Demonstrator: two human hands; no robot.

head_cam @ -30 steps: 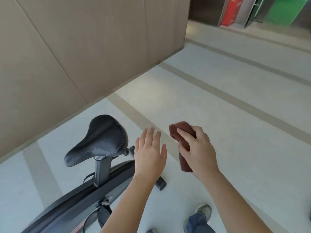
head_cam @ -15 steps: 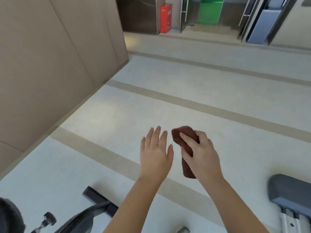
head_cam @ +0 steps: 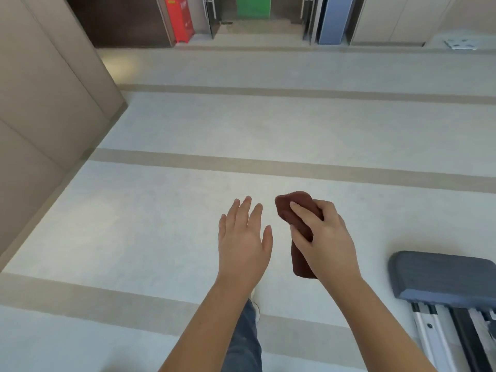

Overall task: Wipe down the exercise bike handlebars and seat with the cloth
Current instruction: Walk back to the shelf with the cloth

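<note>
A folded dark brown cloth point(head_cam: 289, 208) is gripped in my right hand point(head_cam: 323, 237), held out in front of me above the floor. My left hand point(head_cam: 243, 237) hovers just left of it, palm down, fingers spread, holding nothing. The exercise bike, its handlebars and its seat are out of view.
A grey padded bench end point(head_cam: 442, 276) on metal rails point(head_cam: 434, 334) sits at the lower right. A beige panelled wall point(head_cam: 40, 103) runs along the left. Far ahead stand a red cabinet point(head_cam: 179, 17), a green panel point(head_cam: 253, 5) and a blue panel point(head_cam: 331, 18). My leg and shoe point(head_cam: 251, 320) show below.
The view has swung right and away from the bike: seat and frame left the picture, and the grey bench came in at the right. Both hands kept their pose, cloth still held.
</note>
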